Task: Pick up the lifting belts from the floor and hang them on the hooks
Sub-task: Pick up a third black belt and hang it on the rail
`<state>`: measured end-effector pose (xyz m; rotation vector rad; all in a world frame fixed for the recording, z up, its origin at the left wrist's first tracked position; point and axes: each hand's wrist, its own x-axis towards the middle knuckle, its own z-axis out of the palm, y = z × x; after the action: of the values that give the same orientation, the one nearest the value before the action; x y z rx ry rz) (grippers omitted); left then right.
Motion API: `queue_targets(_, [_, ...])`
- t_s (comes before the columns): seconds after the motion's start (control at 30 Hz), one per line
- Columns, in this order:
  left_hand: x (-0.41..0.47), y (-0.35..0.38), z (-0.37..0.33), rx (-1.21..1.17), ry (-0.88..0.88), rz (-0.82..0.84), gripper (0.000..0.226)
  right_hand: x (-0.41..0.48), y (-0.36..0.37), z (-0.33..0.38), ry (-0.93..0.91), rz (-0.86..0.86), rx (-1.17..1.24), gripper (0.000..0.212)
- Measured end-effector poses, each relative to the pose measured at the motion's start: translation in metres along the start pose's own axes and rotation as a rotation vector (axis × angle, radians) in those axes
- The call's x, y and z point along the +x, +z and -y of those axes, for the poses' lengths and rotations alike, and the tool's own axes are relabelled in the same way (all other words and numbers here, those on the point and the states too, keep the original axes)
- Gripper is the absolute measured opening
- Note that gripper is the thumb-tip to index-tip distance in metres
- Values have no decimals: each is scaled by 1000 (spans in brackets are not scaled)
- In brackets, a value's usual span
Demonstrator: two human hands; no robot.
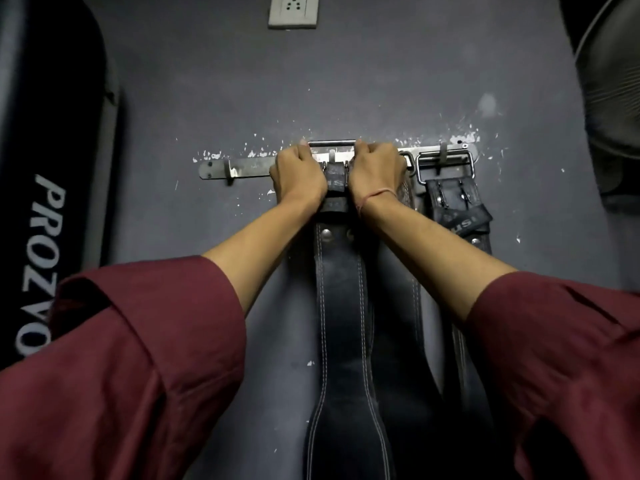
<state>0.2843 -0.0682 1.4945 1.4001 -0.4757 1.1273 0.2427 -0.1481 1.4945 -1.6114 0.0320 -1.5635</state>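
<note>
A metal hook rail is screwed to the dark grey wall. My left hand and my right hand grip the two sides of the steel buckle of a black leather lifting belt, holding it up at the rail's middle hook. The belt hangs straight down between my forearms. A second belt hangs by its buckle from the right hook. Part of a third belt shows just behind my right wrist. The left hook is bare.
A black padded bench or bag with white lettering stands close on the left. A fan grille is at the right edge. A wall socket sits above the rail.
</note>
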Motion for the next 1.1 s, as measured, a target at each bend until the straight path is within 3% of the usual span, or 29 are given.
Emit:
queue_targets(0.43, [16, 12, 5, 88, -87, 43, 36, 13, 6, -6, 89, 13, -78, 31])
queue_targets(0.67, [-18, 4, 21, 31, -52, 28, 46, -19, 5, -24, -52, -22, -72, 45])
queue_targets(0.73, [-34, -1, 26, 10, -61, 32, 48, -39, 2, -31, -101, -29, 48, 41])
queue_targets(0.83, [-79, -14, 37, -67, -13, 129, 45, -76, -4, -51, -173, 115, 170, 38])
queue_targets(1.0, [-152, -51, 85, 40, 107, 261, 46, -153, -23, -84, -202, 207, 108, 52])
queue_targets(1.1, [-209, -90, 117, 107, 25, 310, 48, -216, -45, -107, -79, 244, 33, 46])
